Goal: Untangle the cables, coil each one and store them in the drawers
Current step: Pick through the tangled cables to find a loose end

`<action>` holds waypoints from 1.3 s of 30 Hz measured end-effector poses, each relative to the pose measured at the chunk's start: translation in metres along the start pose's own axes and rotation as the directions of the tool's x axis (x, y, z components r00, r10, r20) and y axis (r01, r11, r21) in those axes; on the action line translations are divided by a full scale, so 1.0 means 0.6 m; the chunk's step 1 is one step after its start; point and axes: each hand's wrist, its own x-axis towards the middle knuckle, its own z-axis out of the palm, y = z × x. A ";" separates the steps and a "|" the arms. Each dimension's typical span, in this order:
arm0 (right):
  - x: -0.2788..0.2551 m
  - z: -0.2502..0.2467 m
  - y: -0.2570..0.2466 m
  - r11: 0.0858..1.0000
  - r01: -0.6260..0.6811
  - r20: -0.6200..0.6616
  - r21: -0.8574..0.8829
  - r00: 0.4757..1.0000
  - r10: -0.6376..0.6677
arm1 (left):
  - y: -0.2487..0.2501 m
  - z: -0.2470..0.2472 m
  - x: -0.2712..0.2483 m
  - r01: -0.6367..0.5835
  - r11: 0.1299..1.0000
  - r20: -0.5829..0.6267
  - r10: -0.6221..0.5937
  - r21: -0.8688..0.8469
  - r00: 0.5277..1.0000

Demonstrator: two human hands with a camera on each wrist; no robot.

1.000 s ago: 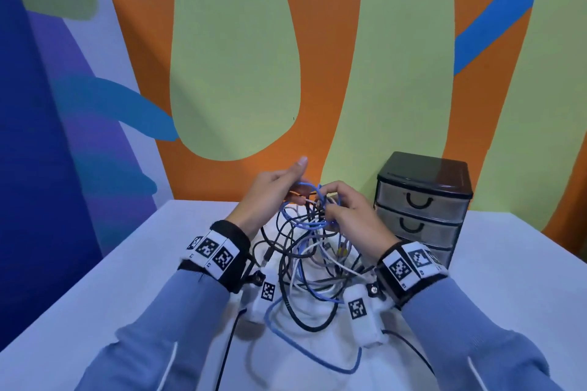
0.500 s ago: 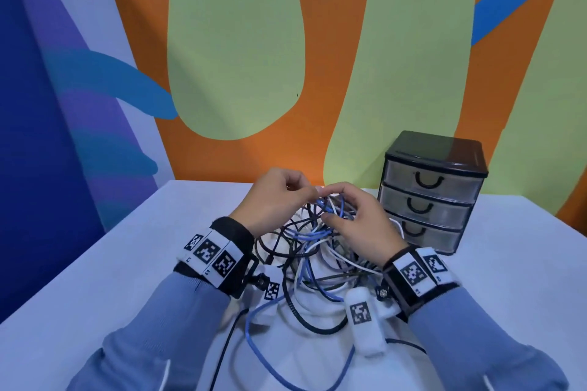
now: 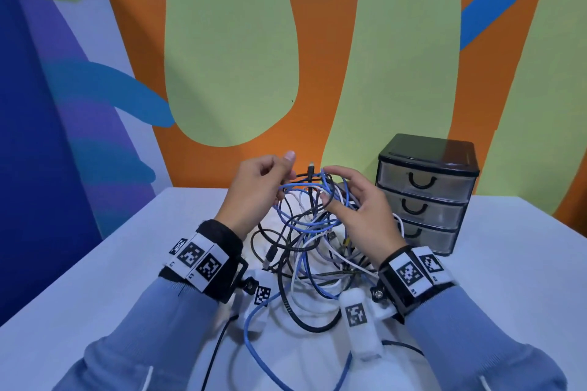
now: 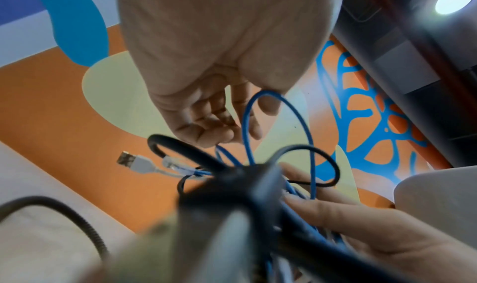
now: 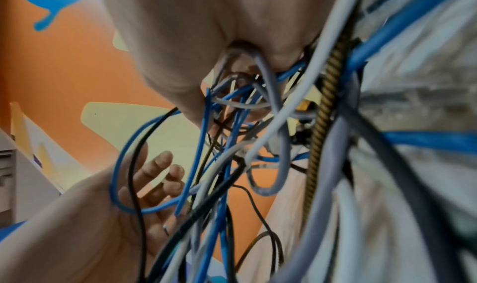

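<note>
Head | left hand (image 3: 254,190), right hand (image 3: 359,209) clutch cables (image 3: 305,232) | hands now farther apart

Tangled cables (image 5: 258,144) under right hand (image 5: 193,32)

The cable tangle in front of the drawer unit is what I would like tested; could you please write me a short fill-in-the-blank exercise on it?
1. The drawer unit has ____ drawers, all closed.
2. The loop held up between the left hand and the right hand belongs to a ____ cable.
3. The drawer unit stands to the ____ of the cable tangle.
4. The tangle lies on a ____ table.

Missing words: three; blue; right; white
</note>
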 end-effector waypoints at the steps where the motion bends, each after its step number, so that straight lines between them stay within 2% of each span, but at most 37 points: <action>1: -0.001 0.000 -0.001 1.000 -0.002 0.009 0.019 1.000 0.001 | -0.004 -0.003 0.003 0.021 1.000 -0.021 -0.021 0.008 1.000; 4: -0.002 -0.001 -0.003 0.998 -0.020 0.025 0.062 1.000 0.019 | -0.005 -0.014 0.007 0.081 0.996 -0.028 -0.080 0.026 0.996; 7: -0.004 0.000 -0.006 0.997 -0.013 0.023 0.082 1.000 0.012 | -0.004 -0.025 0.009 0.127 0.992 0.072 -0.129 0.025 0.989; 12: -0.006 0.005 -0.016 0.990 -0.020 -0.034 0.140 0.999 0.025 | 0.000 -0.028 0.004 0.119 0.991 0.180 -0.128 0.061 0.975; 17: -0.006 0.011 -0.018 0.983 -0.029 0.018 0.182 0.999 0.026 | -0.003 -0.031 0.003 0.110 0.989 0.286 -0.133 0.095 0.949; 22: -0.006 0.011 -0.013 0.985 0.017 0.047 0.172 0.999 -0.026 | -0.012 -0.021 -0.001 -0.018 0.990 0.207 -0.012 0.139 0.978; 26: -0.003 0.002 -0.023 0.993 -0.020 0.120 0.117 0.993 0.005 | -0.016 -0.022 0.003 -0.090 0.983 0.130 0.070 0.161 0.989; 32: 0.006 -0.013 -0.023 0.996 0.040 0.150 -0.085 0.988 -0.027 | -0.018 -0.035 0.015 -0.161 0.981 -0.132 0.175 0.110 0.976; 35: 0.008 -0.009 -0.017 0.984 0.042 0.095 -0.173 0.995 -0.026 | -0.022 -0.030 0.016 -0.140 0.986 -0.137 0.151 0.091 0.979; 39: 0.007 -0.005 -0.021 0.998 0.000 0.113 -0.063 0.994 0.007 | -0.019 -0.022 0.016 -0.128 0.992 -0.080 0.129 0.022 0.988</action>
